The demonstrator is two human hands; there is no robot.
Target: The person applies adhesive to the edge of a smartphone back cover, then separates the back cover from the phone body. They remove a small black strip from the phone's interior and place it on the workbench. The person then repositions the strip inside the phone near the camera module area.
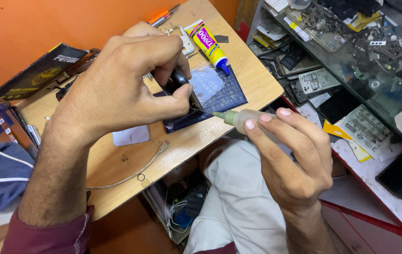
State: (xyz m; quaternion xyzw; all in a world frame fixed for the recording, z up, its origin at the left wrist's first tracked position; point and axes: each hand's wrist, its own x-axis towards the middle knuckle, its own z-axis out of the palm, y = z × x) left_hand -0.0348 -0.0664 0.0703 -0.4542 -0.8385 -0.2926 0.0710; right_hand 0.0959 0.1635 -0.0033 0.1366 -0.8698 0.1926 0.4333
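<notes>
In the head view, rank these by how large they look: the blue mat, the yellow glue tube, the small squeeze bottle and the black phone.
1. blue mat
2. yellow glue tube
3. small squeeze bottle, though it is nearer the camera and partly hidden by the right hand

The black phone is mostly covered by the left hand, so it cannot be ranked.

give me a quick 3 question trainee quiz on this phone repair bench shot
1. True or false: the left hand grips a dark phone.
2. What does the right hand hold? A) needle-tip squeeze bottle B) screwdriver C) tweezers
3. Where does the yellow glue tube lie relative to the blue mat?

Key
1. True.
2. A: the squeeze bottle, its needle at the phone's edge.
3. On the wooden desk, its blue tip reaching the mat's far edge.
</notes>
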